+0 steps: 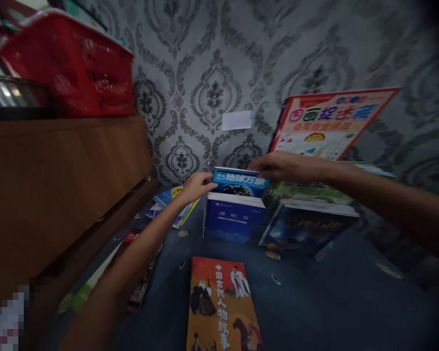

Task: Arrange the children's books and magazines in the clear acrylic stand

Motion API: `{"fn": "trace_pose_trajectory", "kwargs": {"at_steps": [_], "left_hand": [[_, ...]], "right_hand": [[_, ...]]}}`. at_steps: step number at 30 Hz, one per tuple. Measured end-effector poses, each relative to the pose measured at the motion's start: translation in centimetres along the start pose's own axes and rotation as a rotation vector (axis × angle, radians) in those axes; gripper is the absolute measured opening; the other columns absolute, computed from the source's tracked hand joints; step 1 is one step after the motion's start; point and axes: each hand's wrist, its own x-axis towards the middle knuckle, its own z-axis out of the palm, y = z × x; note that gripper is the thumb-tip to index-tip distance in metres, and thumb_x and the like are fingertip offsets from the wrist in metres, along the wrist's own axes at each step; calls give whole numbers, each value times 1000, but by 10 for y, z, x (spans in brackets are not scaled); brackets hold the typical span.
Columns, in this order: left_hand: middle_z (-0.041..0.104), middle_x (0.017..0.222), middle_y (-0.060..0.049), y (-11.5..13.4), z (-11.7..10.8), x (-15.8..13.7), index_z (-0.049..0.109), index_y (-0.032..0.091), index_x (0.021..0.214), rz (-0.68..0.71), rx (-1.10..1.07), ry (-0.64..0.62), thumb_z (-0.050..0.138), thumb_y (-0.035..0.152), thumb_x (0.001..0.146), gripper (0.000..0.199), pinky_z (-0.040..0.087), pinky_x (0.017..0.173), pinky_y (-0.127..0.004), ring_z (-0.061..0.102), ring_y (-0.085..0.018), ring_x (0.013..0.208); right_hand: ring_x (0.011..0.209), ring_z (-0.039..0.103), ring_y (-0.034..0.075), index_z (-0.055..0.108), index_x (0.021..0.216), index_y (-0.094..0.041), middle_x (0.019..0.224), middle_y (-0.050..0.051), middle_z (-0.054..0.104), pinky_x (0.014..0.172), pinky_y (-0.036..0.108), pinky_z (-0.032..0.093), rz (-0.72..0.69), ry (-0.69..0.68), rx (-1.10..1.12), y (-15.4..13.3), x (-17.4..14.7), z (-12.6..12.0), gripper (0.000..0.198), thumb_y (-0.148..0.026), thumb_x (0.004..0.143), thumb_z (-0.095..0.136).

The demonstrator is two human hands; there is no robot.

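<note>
A blue magazine-like book [241, 181] with a planet on its cover stands upright behind a darker blue book [234, 219]. My left hand [198, 187] is at its left edge, with the thumb at the front and the fingers bent around the side. At its upper right corner, my right hand [278, 165] has its fingers curled over the top edge. The lower part of the lighter book is hidden by the darker one. An orange book [223, 304] with white Chinese characters lies flat nearer to me.
To the right stand a dark blue book [307, 229] and a tall red-bordered picture book [325, 117]. Several booklets [186, 214] and a dark red-topped book [142, 287] lie at left. A red basket [76, 68] sits on a wooden cabinet [66, 175]. Patterned wallpaper [215, 87] rises behind.
</note>
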Motion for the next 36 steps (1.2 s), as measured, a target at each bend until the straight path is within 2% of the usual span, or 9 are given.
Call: {"fn": "trace_pose_trajectory", "kwargs": {"at_steps": [3, 7, 12, 18, 21, 25, 29, 33, 36], "left_hand": [[56, 71, 1, 1, -2, 3, 62, 15, 80, 11, -164, 31, 59, 42, 86, 28, 37, 66, -25, 51, -15, 71], [58, 73, 0, 2, -6, 5, 60, 15, 78, 42, -257, -9, 56, 41, 85, 27, 39, 66, -25, 52, -15, 72], [51, 68, 1, 3, -10, 1, 53, 18, 72, 18, -216, -61, 47, 48, 89, 36, 40, 63, -26, 51, -15, 69], [38, 61, 2, 10, -9, -10, 35, 22, 60, -44, -148, -92, 36, 57, 94, 49, 34, 63, -28, 42, -15, 64], [35, 62, 2, 11, -7, -14, 32, 22, 60, -33, -149, -70, 35, 58, 94, 49, 33, 64, -29, 39, -14, 64], [40, 64, 2, 6, -4, -16, 39, 21, 64, -45, -208, -84, 34, 59, 94, 49, 37, 62, -27, 44, -15, 66], [46, 66, 2, -2, -8, -9, 46, 19, 66, -9, -275, -113, 46, 54, 86, 40, 41, 63, -26, 50, -15, 66], [50, 67, 2, -1, -19, 7, 53, 17, 70, 47, -260, 5, 52, 45, 83, 31, 39, 65, -25, 49, -14, 67], [49, 66, 3, 3, -23, 18, 52, 17, 69, 62, -275, 42, 52, 44, 84, 31, 38, 65, -25, 47, -13, 67]], "right_hand": [[73, 64, 20, 69, 103, -19, 83, 6, 73, 65, 28, 38, 17, -87, -58, -12, 8, -4, 28, -16, 87, 47], [76, 62, 19, 67, 101, -16, 89, 9, 72, 67, 28, 37, 2, -118, -83, -30, 11, -8, 23, -16, 88, 48], [74, 58, 18, 62, 93, -16, 82, 8, 69, 68, 29, 36, 2, -151, -18, -37, 8, -7, 17, -15, 90, 46], [79, 61, 21, 57, 89, -20, 87, 7, 68, 70, 29, 41, -4, -193, 78, -33, 13, -1, 11, -24, 88, 47], [80, 62, 22, 56, 87, -21, 83, 6, 66, 72, 30, 42, -21, -167, 109, -29, 13, 5, 12, -27, 88, 46], [79, 64, 23, 56, 91, -21, 83, 7, 67, 70, 30, 42, 2, -122, 99, -22, 13, 17, 14, -28, 88, 44], [76, 64, 23, 60, 96, -21, 82, 7, 69, 68, 30, 40, 23, -24, 6, -17, 17, 23, 18, -26, 89, 45], [78, 65, 23, 63, 104, -19, 87, 10, 71, 68, 29, 39, 80, 94, -105, -17, 20, 10, 23, -24, 92, 45], [81, 66, 24, 65, 110, -18, 91, 11, 73, 68, 29, 39, 113, 97, -155, -18, 19, -6, 27, -27, 94, 45]]}}
